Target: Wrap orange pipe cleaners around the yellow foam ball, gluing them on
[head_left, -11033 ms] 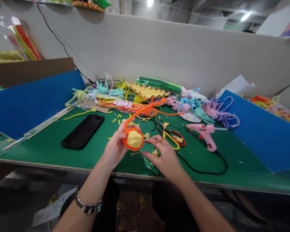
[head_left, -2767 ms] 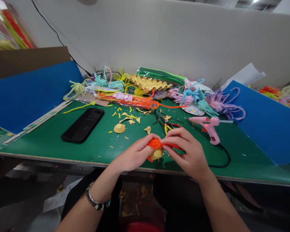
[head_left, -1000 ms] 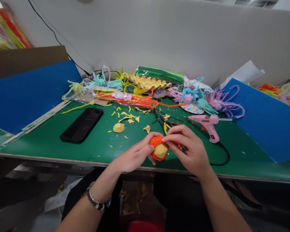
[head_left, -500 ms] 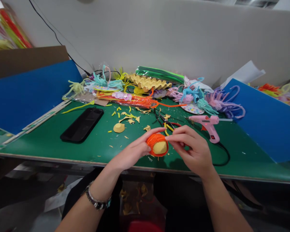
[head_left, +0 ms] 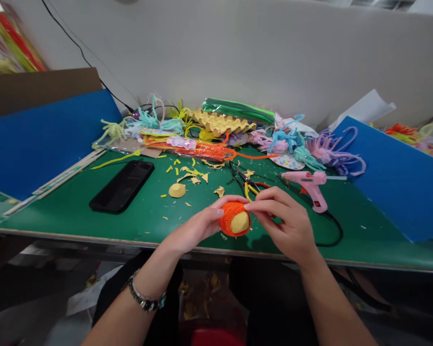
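Both hands grip one orange-wrapped cup [head_left: 234,219] just above the green table's [head_left: 94,218] near edge; left hand [head_left: 197,229] closes round its side; right hand [head_left: 286,226] pinches its top; scissors [head_left: 246,185] lie just beyond.

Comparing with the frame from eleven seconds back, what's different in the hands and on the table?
The long orange pipe cleaner is now wound snugly around the yellow cup; the left hand holds it and the right hand pinches its side. A second yellow cup piece now lies on the table. Phone, glue gun and scissors are unmoved.
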`<state>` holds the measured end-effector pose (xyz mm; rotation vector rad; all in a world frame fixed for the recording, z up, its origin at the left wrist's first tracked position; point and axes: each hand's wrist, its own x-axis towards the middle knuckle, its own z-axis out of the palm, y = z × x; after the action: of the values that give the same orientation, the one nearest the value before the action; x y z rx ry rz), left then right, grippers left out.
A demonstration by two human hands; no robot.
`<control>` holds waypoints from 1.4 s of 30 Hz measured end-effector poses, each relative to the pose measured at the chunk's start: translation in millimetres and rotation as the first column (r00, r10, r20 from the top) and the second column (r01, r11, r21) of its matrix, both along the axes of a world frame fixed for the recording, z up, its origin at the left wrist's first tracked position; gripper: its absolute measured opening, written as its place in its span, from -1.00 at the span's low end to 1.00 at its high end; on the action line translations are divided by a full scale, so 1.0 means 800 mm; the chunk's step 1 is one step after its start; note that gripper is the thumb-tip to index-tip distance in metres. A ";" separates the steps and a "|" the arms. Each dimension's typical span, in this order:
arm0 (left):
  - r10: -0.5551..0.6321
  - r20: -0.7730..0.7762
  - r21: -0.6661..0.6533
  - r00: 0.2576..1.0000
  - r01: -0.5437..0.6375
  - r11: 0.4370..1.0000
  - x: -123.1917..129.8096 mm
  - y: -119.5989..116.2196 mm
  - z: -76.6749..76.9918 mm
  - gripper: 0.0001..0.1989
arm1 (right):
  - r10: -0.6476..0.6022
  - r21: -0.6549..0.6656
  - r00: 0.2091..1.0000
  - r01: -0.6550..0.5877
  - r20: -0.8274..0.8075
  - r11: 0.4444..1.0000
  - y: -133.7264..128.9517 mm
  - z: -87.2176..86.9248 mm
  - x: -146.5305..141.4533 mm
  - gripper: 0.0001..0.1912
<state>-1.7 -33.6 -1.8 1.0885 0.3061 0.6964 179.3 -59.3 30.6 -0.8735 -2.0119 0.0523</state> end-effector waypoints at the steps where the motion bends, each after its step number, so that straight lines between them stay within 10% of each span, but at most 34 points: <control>1: 0.006 -0.026 0.004 1.000 -0.006 1.000 -0.001 0.001 -0.003 -0.61 | 0.003 0.001 1.000 -0.003 -0.001 1.000 0.000 0.000 0.000 -0.78; 17: 0.193 -0.283 0.282 0.940 -0.111 0.953 0.001 -0.007 0.015 -0.60 | -0.006 0.006 0.999 0.006 0.041 1.000 -0.001 0.000 -0.001 -0.79; 34: 0.022 -0.040 -0.038 0.999 -0.024 0.999 0.005 0.001 0.004 -0.65 | -0.019 -0.033 1.000 0.019 -0.003 0.999 0.001 -0.002 -0.001 -0.84; 38: 0.285 -0.152 -0.091 0.947 -0.300 0.950 0.006 0.006 0.010 -0.66 | -0.086 -0.059 0.996 0.087 0.010 0.995 0.005 -0.006 0.000 -0.87; 42: 0.674 -0.255 0.159 0.693 -0.658 0.736 0.000 0.014 0.014 -0.87 | -0.100 -0.094 0.994 0.103 0.043 0.990 0.013 -0.014 0.003 -0.87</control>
<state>-2.1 -22.2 9.3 1.1329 0.9908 1.1977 181.3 -48.9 19.1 -1.0436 -2.0103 0.0759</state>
